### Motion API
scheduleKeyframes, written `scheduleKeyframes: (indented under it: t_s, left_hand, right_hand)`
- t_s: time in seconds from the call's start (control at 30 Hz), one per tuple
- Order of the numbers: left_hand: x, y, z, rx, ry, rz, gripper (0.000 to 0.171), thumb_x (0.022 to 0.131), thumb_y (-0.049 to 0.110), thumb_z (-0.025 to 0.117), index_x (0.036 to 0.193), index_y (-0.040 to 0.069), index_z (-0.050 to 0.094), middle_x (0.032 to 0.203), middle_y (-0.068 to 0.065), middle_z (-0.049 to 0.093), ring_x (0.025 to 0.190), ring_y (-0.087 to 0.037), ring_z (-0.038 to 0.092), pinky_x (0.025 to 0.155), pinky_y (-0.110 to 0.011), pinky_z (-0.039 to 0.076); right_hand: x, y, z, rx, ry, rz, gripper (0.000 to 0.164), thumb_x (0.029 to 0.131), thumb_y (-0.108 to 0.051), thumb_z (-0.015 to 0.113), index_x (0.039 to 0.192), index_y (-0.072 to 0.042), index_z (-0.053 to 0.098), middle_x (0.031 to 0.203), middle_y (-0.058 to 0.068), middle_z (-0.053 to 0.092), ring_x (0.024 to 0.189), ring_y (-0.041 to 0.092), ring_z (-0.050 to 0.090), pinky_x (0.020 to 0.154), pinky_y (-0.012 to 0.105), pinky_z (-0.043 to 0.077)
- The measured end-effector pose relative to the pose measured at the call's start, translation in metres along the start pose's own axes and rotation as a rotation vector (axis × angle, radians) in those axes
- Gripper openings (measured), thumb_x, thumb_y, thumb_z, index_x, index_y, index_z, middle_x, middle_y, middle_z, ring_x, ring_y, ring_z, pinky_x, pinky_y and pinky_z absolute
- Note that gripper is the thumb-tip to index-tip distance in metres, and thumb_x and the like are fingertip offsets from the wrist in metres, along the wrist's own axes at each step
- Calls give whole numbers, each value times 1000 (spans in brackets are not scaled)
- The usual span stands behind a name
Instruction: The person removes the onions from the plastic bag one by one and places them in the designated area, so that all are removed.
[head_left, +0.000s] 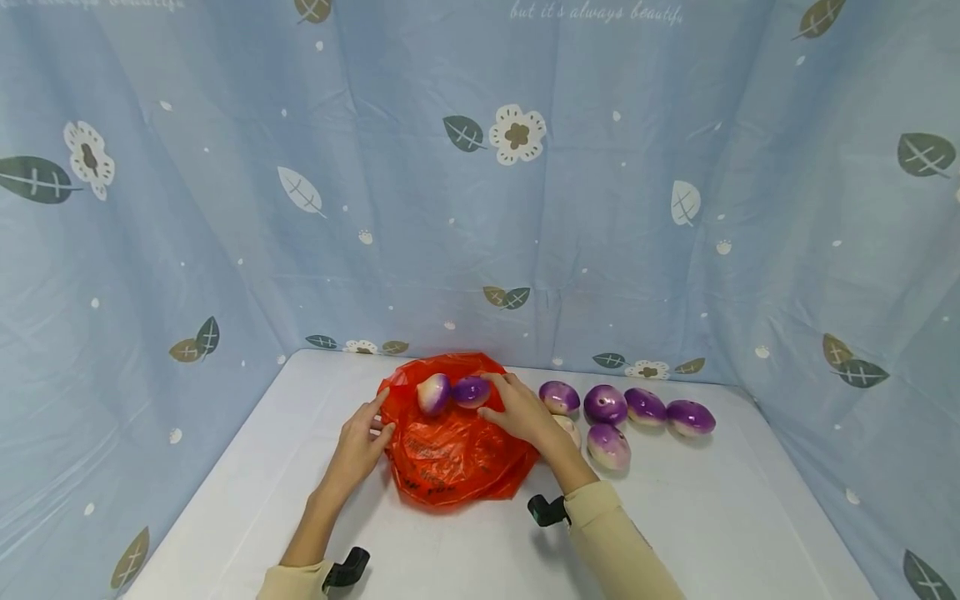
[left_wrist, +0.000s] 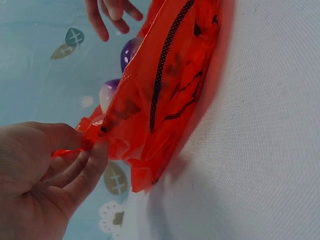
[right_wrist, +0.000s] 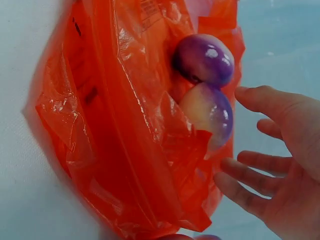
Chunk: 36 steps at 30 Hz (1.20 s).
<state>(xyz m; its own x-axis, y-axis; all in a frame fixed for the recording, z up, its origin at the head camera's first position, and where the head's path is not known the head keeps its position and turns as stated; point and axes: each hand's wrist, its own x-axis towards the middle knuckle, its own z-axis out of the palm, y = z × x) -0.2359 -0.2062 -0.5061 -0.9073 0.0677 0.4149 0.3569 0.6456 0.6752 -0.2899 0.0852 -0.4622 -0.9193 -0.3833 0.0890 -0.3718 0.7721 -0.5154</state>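
A red plastic bag (head_left: 457,454) lies on the white table with two glossy purple-and-white turnips at its far part. One is the whiter turnip (head_left: 434,394); beside it, touching, is the purple turnip (head_left: 472,392). My left hand (left_wrist: 55,170) pinches the bag's left edge between thumb and fingers. On the other side, my right hand (right_wrist: 285,150) is spread with relaxed fingers close to the two turnips and the bag's edge, holding nothing. Whether its fingertips touch the bag cannot be told.
Right of the bag several more turnips lie together, among them a purple turnip (head_left: 605,405) and a paler turnip (head_left: 608,447). A whitish one (head_left: 567,431) is partly hidden by my right hand. A blue patterned curtain (head_left: 420,208) encloses the white table (head_left: 720,508).
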Motion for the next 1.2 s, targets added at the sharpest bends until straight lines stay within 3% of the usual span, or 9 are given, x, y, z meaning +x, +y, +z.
scheduleKeyframes:
  t_s: [0.23, 0.4, 0.6, 0.83, 0.97, 1.2]
  left_hand:
    - [-1, -2, 0, 2, 4, -6, 63, 85, -5, 69, 144, 0, 46, 100, -16, 63, 79, -23, 69, 66, -28, 61]
    - [-1, -4, -1, -4, 5, -8, 63, 85, -4, 69, 144, 1, 46, 101, -16, 63, 79, -23, 68, 67, -27, 61]
    - [-2, -3, -1, -9, 9, 6, 63, 85, -5, 69, 144, 0, 46, 100, -16, 63, 79, -23, 68, 66, -26, 61]
    - [-1, -1, -2, -6, 10, 5, 64, 85, -4, 69, 144, 1, 46, 101, -15, 63, 79, -21, 68, 67, -25, 61]
    - [1, 0, -3, -6, 3, 8, 64, 85, -4, 69, 145, 0, 45, 103, -17, 64, 80, -22, 68, 67, -25, 61]
    - [0, 0, -2, -6, 10, 27, 62, 85, -4, 69, 143, -1, 47, 99, -17, 63, 79, -22, 68, 65, -24, 60]
  right_hand:
    - [10, 5, 11, -22, 60, -17, 60, 89, -35, 71, 141, -19, 47, 129, 17, 56, 114, 37, 60, 97, 56, 52]
    - [17, 4, 19, -28, 87, -16, 57, 89, -33, 71, 139, -17, 50, 127, 16, 55, 113, 35, 61, 97, 52, 53]
    - [24, -5, 22, -45, 134, 45, 51, 86, -31, 75, 131, -16, 57, 124, 17, 57, 107, 36, 62, 90, 53, 55]
    - [28, -8, 30, -61, 129, 116, 57, 84, -36, 76, 134, -17, 54, 123, 18, 58, 108, 36, 62, 92, 53, 54]
    - [30, -6, 35, -59, 106, 113, 61, 84, -37, 76, 137, -19, 53, 123, 18, 57, 108, 35, 62, 89, 54, 55]
    - [29, -6, 43, -10, 143, 123, 56, 84, -35, 76, 133, -20, 54, 117, 18, 58, 102, 35, 63, 88, 52, 55]
